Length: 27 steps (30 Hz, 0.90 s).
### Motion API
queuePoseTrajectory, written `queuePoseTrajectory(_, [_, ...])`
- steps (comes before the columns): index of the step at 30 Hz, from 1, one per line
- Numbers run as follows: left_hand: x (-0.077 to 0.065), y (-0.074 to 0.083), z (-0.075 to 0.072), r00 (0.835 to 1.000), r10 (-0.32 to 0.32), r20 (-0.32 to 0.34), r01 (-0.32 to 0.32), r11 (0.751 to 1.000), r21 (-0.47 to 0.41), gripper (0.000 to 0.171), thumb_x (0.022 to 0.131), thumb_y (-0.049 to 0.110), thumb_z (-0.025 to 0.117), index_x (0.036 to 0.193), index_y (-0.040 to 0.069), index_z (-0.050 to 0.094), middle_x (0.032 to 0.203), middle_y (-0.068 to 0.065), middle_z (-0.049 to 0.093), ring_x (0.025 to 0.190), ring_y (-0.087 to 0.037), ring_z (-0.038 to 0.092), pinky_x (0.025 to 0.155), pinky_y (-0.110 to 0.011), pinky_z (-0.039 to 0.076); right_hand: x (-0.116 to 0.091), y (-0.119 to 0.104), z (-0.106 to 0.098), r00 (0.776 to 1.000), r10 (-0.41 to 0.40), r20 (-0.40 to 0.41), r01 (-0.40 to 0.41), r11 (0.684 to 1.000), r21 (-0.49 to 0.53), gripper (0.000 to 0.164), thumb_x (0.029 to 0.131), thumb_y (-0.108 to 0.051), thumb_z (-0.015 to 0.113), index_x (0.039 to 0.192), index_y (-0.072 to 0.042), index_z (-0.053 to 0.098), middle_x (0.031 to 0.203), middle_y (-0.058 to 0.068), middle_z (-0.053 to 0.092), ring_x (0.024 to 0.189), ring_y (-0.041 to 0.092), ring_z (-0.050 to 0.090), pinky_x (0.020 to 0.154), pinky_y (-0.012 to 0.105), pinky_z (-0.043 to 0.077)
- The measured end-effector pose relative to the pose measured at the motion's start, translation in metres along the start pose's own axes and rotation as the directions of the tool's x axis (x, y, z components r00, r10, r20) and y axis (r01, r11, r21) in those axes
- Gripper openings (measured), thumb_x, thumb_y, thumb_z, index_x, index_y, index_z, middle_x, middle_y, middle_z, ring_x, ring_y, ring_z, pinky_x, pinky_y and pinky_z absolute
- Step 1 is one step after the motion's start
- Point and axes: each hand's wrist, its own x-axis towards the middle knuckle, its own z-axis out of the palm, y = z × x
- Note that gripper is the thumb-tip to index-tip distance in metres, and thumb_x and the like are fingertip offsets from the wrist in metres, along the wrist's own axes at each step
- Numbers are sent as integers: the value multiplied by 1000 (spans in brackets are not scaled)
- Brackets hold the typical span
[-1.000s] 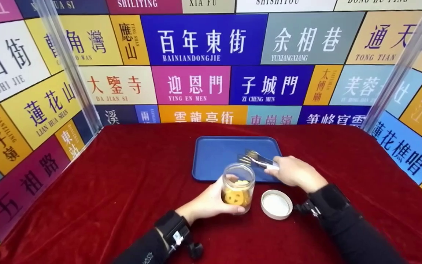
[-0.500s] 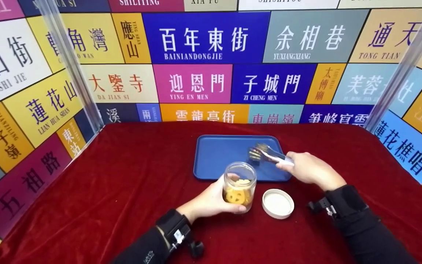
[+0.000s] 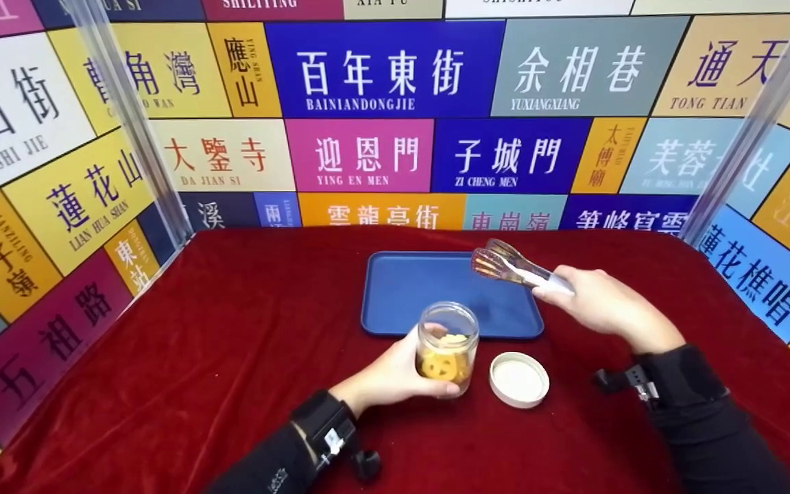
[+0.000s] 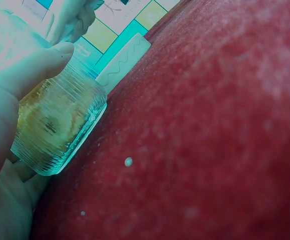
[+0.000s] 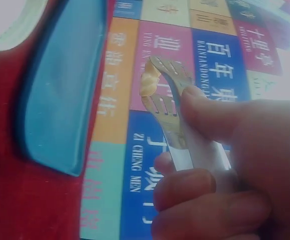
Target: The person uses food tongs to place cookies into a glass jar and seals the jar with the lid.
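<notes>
My left hand (image 3: 391,370) grips a clear glass jar (image 3: 465,343) by its side, with the thumb across the front. Yellow cookies (image 3: 440,368) lie inside it, and its mouth is uncovered. In the left wrist view the ribbed jar (image 4: 67,117) stands close to the red cloth. My right hand (image 3: 601,302) holds metal tongs (image 3: 505,264) above the right part of the blue tray (image 3: 415,285). Between the slotted tips of the tongs in the right wrist view is a small pale-yellow cookie (image 5: 149,82); the head view does not show it clearly.
A round whitish lid (image 3: 520,381) lies on the red cloth (image 3: 265,329), right of the jar and in front of the tray. Behind the table rises a wall of coloured sign panels (image 3: 381,72), with clear upright posts (image 3: 138,130) at the corners.
My right hand has lifted the tongs from over the tray's middle, moving them up and to the right. The left hand and the jar have stayed in place.
</notes>
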Motion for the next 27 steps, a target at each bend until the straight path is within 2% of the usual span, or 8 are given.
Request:
queuePoseTrajectory(12, [-1,2,-1,1000,1,-4,-1,1000,10,87,82,17,93,148,0,40,126,1,70,115,-13,67,107,-31,50,-17,-20,-28,998,-41,-48,42,999,18,42,106,-53,62,112,-11,65,76,1,50,70,20,50,63,37,38])
queuePoseTrajectory(16, [-2,3,0,1000,1,0,-1,1000,-9,85,82,15,93,147,0,40,127,1,70,115,-14,67,107,-31,50,-26,-31,-37,994,-87,-60,88,996,25,40,106,-52,63,113,-14,65,76,-1,52,69,19,50,62,37,39])
queuePoseTrajectory(20, [-1,1,1,1000,-9,-2,9,999,-37,85,82,13,93,147,1,40,127,0,70,115,-14,67,106,-31,50,-36,-41,-44,987,-154,-39,155,987,31,33,106,-50,64,116,-19,67,75,-5,53,68,15,50,63,35,40])
queuePoseTrajectory(27, [-1,0,0,1000,-17,-5,17,999,-33,89,81,14,93,149,0,39,126,2,71,115,-14,68,106,-31,50,-48,-55,-49,977,-211,29,209,977,42,28,105,-54,63,117,-28,67,86,-9,66,76,12,58,68,32,46])
